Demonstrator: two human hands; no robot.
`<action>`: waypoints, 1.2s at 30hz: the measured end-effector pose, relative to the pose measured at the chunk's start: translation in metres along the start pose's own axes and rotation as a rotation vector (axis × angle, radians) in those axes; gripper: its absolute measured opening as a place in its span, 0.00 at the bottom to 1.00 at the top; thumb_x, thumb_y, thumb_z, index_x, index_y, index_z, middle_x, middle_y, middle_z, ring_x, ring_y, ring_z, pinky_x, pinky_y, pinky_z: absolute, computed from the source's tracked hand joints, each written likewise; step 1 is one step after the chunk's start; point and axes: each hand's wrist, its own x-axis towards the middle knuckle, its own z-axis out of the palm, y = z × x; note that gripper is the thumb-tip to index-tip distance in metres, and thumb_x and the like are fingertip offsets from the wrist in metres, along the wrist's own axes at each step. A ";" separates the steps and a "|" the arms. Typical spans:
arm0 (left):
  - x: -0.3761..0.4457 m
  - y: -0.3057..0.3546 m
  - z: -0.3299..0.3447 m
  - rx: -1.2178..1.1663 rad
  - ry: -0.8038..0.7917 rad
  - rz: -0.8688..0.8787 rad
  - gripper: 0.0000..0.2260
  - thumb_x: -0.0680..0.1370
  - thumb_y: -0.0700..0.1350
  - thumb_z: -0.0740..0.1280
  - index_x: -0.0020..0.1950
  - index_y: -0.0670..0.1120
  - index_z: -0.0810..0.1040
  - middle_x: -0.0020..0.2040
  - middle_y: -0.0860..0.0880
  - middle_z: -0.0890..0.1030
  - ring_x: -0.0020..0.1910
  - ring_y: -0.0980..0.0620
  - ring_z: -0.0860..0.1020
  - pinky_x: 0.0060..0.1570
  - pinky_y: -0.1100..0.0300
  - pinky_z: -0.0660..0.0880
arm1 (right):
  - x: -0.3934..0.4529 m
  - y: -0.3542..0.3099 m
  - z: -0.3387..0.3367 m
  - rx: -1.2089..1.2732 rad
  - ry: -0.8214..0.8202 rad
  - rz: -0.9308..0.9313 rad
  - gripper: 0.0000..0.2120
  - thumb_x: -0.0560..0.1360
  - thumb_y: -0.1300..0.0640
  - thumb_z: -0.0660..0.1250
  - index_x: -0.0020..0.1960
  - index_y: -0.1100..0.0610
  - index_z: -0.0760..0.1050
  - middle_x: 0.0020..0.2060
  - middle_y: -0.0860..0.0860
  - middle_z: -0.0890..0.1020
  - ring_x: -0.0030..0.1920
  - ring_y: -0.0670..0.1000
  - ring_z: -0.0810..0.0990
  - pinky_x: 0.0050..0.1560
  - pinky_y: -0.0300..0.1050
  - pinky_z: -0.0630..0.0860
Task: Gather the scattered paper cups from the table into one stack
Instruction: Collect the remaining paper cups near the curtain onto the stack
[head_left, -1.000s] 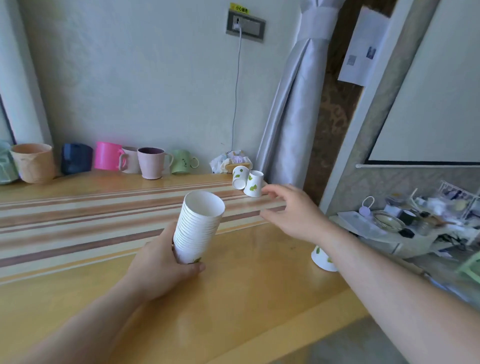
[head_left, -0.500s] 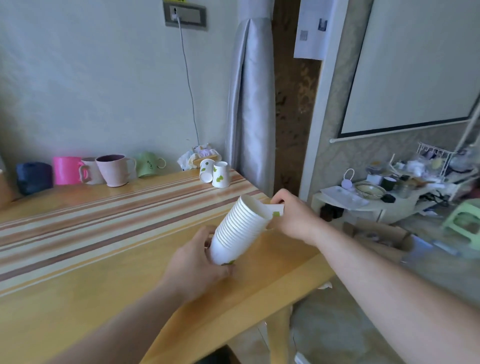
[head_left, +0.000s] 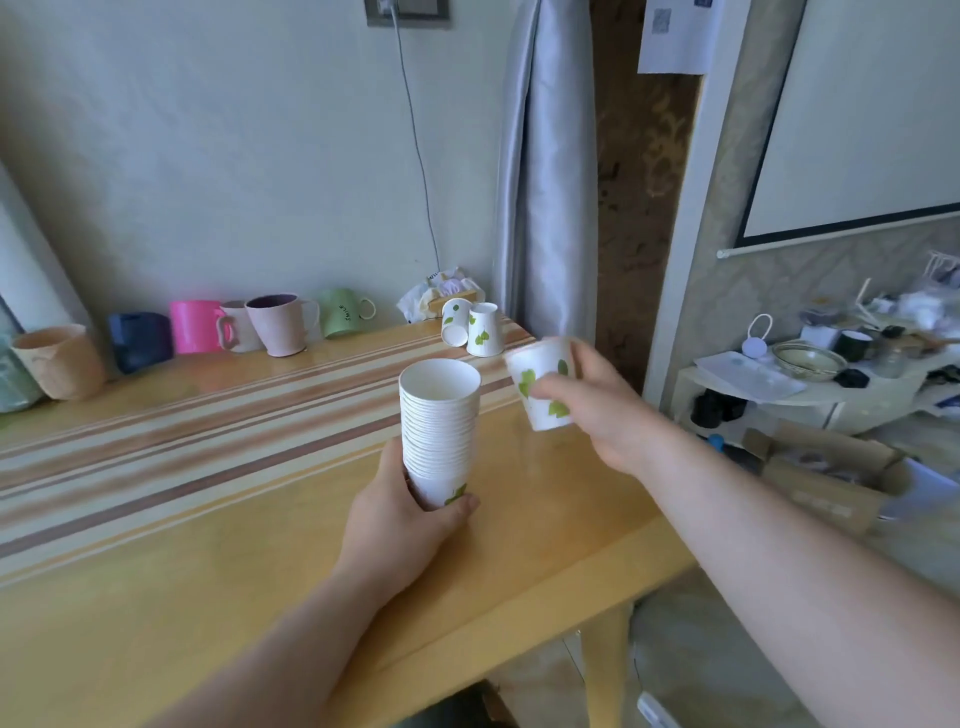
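The left hand (head_left: 400, 512) wraps its grip around the bottom of a tall stack of paper cups (head_left: 440, 431), held upright just above the glossy wooden surface (head_left: 218, 582); the stack shows many thin ribbed rims nested closely, a smooth white inside at the open top and a green leaf print near the base. The right hand (head_left: 597, 410) holds a single paper cup (head_left: 543, 384), white with green leaves, tapered and slightly blurred, pinched between thumb and fingers and tilted just to the right of the stack's mouth, not touching it. Two more leaf-printed paper cups (head_left: 475, 328) sit at the far edge, one lying on its side, the other upside down, touching each other. A striped cloth runner (head_left: 156, 441) crosses the surface. Along the wall stand about seven mugs (head_left: 280, 325) in tan, navy, pink, pale mauve and green.
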 end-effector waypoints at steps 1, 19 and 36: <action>0.000 0.000 -0.001 0.000 0.005 0.003 0.31 0.70 0.58 0.81 0.66 0.66 0.67 0.54 0.69 0.80 0.53 0.52 0.81 0.48 0.55 0.75 | 0.003 -0.010 0.009 0.212 0.009 -0.011 0.25 0.67 0.60 0.76 0.62 0.45 0.77 0.55 0.52 0.85 0.54 0.58 0.85 0.48 0.49 0.78; 0.029 -0.011 -0.022 -0.094 -0.071 -0.047 0.36 0.64 0.58 0.84 0.68 0.66 0.72 0.56 0.62 0.85 0.55 0.56 0.84 0.51 0.54 0.82 | 0.005 0.000 0.073 0.026 -0.247 -0.262 0.52 0.63 0.44 0.84 0.81 0.34 0.63 0.70 0.50 0.79 0.65 0.55 0.82 0.67 0.55 0.80; 0.125 -0.061 -0.030 0.039 0.112 -0.035 0.29 0.68 0.58 0.82 0.63 0.62 0.71 0.50 0.67 0.82 0.51 0.55 0.81 0.43 0.59 0.74 | 0.212 0.043 0.085 -0.472 0.277 -0.037 0.46 0.72 0.51 0.76 0.84 0.39 0.55 0.71 0.53 0.63 0.69 0.58 0.72 0.68 0.50 0.75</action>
